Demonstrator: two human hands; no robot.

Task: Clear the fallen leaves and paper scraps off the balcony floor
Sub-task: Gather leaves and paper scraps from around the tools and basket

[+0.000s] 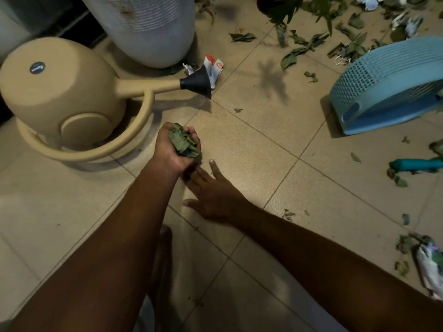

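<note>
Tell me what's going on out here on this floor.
A person is picking up litter by hand. The left hand grips a wad of green leaves just above the tiled floor. The right hand reaches beneath it with straight fingers. Plenty is left: loose leaves near the blue basket lying on its side, a crumpled paper by the watering can spout, and another paper scrap at the right edge.

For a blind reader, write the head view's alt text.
A left hand grips a wad of leaves over the tiled floor, the right hand open beside it. A tan watering can, blue basket and scattered leaves surround them.
</note>
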